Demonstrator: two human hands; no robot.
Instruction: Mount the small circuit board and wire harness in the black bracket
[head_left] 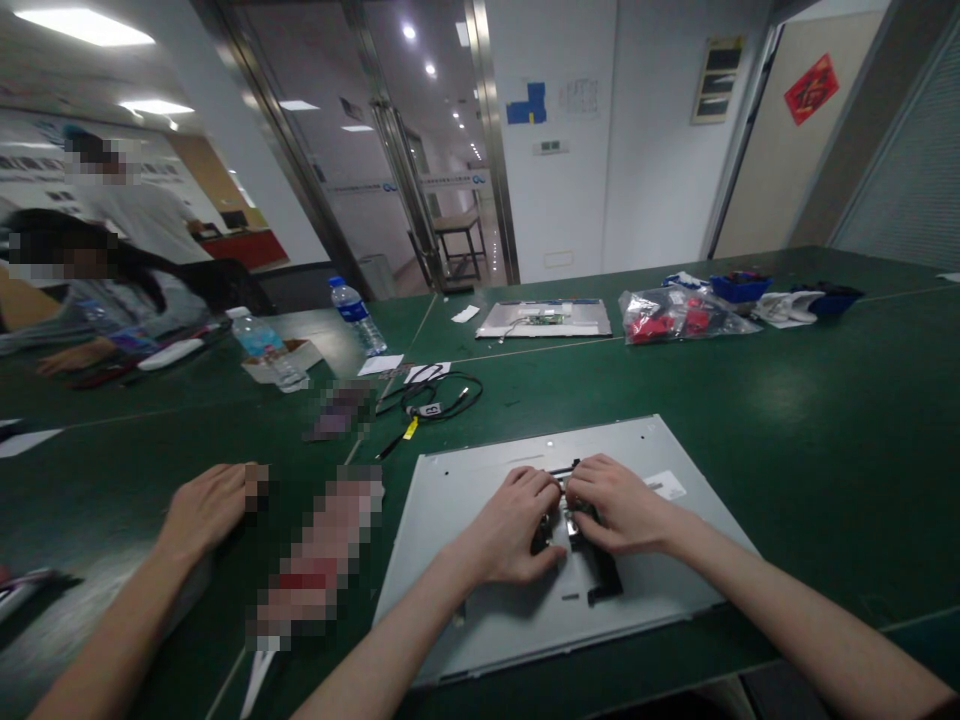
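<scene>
A flat pale grey metal panel (495, 620) lies on the green table in front of me. Near its middle sits a black bracket (604, 572) with shiny metal pieces. My left hand (517, 530) is curled over a dark metallic part of this bracket, thumb stretched along the panel. From the other side, my right hand (619, 505) has its fingers bent round the bracket's upper part. The fingertips of both hands nearly meet there and hide much of the piece. A small white label (666, 486) shows on the panel beside my right wrist.
Another person's hand (214, 510) rests on the table at left, near a blurred long packet (322, 550). Beyond lie a coiled black cable (450, 400), water bottles (358, 318), a second panel (544, 320), a plastic bag with red items (682, 318) and blue trays (741, 288).
</scene>
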